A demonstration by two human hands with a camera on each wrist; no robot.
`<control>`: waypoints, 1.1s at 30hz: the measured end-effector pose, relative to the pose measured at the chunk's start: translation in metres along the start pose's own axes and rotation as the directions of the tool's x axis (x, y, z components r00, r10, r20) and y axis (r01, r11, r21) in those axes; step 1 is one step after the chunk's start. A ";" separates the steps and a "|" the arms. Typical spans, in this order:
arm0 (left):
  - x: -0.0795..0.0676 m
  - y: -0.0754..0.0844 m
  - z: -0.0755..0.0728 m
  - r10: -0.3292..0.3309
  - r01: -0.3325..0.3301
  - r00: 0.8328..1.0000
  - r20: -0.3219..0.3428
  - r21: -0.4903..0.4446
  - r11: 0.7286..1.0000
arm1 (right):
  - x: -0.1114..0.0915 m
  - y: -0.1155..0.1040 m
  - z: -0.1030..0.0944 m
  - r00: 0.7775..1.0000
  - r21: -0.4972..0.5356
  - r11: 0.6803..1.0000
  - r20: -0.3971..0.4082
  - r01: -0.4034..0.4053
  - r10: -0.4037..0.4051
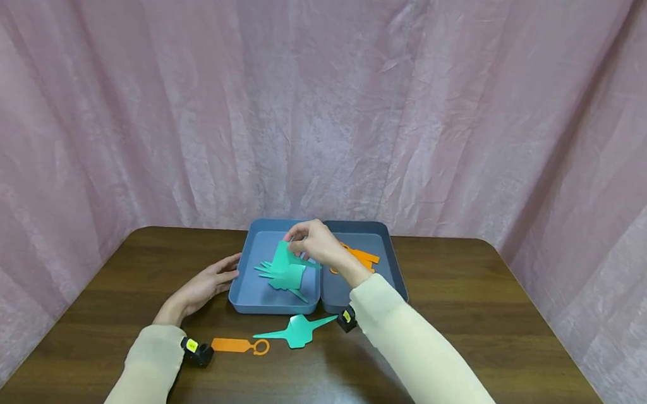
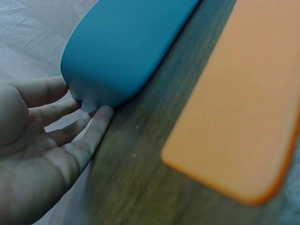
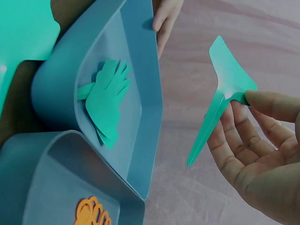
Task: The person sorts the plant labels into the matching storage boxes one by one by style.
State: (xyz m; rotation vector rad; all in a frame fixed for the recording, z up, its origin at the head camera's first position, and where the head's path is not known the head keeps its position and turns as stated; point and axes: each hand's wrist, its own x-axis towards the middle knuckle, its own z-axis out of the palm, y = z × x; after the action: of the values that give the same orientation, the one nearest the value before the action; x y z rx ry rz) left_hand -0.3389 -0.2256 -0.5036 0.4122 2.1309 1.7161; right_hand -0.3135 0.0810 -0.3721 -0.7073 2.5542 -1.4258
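Note:
My right hand (image 1: 322,246) pinches a green T-shaped plant label (image 3: 229,79) between thumb and fingers, above the left blue tray (image 1: 256,297). Its pointed stake angles down in the right wrist view. Inside that tray lies a small pile of green plant labels (image 3: 107,105), overlapping one another. My left hand (image 1: 208,285) touches the tray's left outer side with its fingertips, the fingers fairly straight. On the table in front of the trays are another green plant label (image 1: 298,332) and an orange ring-ended tag (image 1: 230,345).
A second blue-grey tray (image 1: 391,286) stands against the left one on its right side, holding several orange tags (image 1: 366,257). Both sit on a dark wooden table (image 1: 464,302). Pink curtains (image 1: 331,101) hang behind the table and at its sides.

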 end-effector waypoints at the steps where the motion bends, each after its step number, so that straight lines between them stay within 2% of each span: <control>1: 0.000 0.000 0.000 0.002 -0.002 1.000 -0.001 -0.002 1.000 | 0.002 -0.001 0.000 1.000 -0.009 1.000 0.003 0.000 0.000; 9: 0.001 0.003 0.004 0.005 -0.005 1.000 0.003 0.002 1.000 | 0.013 0.001 0.003 0.999 -0.028 0.999 0.025 -0.027 0.028; 14: 0.003 0.005 0.007 0.006 -0.006 1.000 0.004 0.000 1.000 | 0.014 0.003 0.005 0.999 -0.018 0.999 0.028 -0.037 0.037; 19: 0.004 0.005 0.007 0.019 -0.019 1.000 0.018 0.004 1.000 | 0.013 0.008 0.005 0.998 -0.061 0.996 0.022 -0.060 0.061; 23: 0.005 0.006 0.008 0.014 -0.014 1.000 0.003 -0.002 1.000 | 0.012 0.010 0.001 0.998 -0.074 0.996 0.033 -0.052 0.055; 33: 0.005 0.005 0.005 0.011 -0.011 1.000 0.006 0.007 1.000 | -0.002 0.011 -0.010 0.989 -0.108 0.994 0.148 -0.013 0.029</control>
State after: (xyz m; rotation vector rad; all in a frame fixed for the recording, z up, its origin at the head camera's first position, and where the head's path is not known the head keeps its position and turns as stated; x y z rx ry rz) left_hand -0.3411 -0.2175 -0.5006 0.4313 2.1351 1.7114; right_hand -0.3185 0.0944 -0.3764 -0.7688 2.5285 -1.1884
